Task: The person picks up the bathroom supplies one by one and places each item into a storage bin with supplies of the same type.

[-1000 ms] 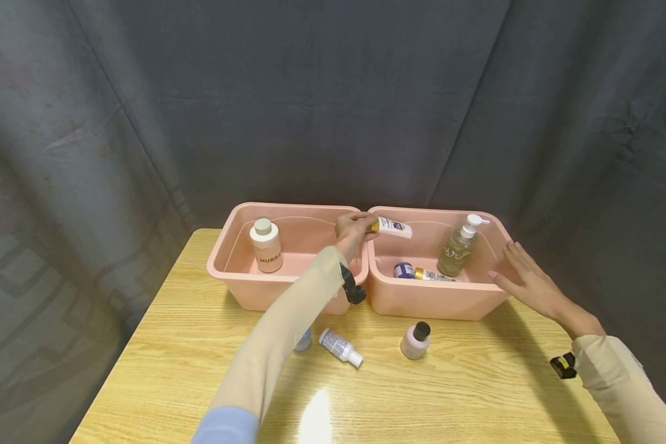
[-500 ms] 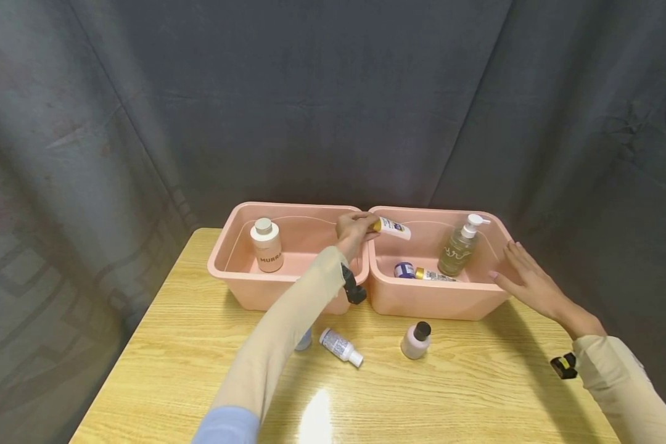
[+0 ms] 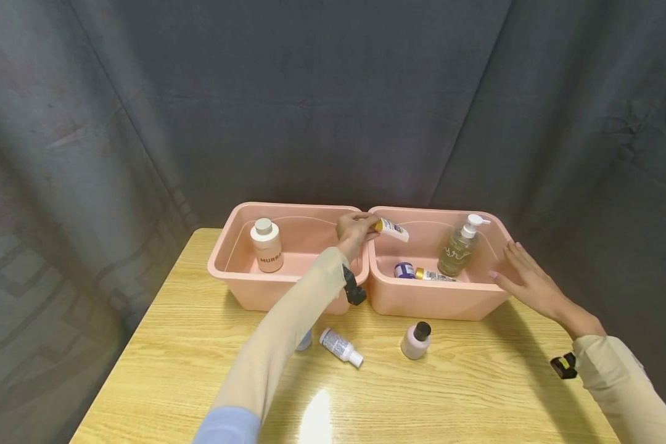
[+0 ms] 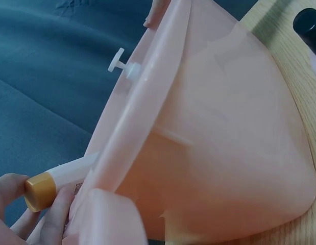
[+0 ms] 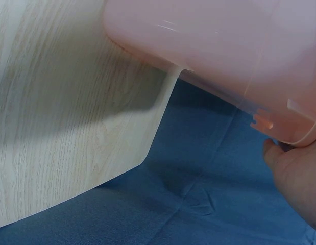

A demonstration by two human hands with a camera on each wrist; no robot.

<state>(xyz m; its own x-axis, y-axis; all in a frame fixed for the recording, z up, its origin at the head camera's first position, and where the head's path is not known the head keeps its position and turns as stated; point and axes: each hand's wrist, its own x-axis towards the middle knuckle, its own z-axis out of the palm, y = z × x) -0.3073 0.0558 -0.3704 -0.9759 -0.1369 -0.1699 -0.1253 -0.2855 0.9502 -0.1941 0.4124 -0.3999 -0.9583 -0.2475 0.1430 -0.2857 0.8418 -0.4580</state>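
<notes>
My left hand pinches a white tube by its gold cap, above the inner end of the right pink bin. In the left wrist view, the thumb and fingers lie around the tube's gold cap, and its white body passes behind the bin rim. My right hand rests on the right bin's outer end, fingers extended along the rim and thumb apart. Inside that bin are a pump bottle, a small purple-and-white jar and another gold-capped tube lying down.
The left pink bin holds a white-and-beige bottle. In front, on the wooden table, are a lying white bottle and a standing pink bottle with a black cap. My left sleeve partly hides a bluish item.
The tube in my left hand has turned slightly, its free end shifting a little left and down. My right hand has stayed in place on the bin.
</notes>
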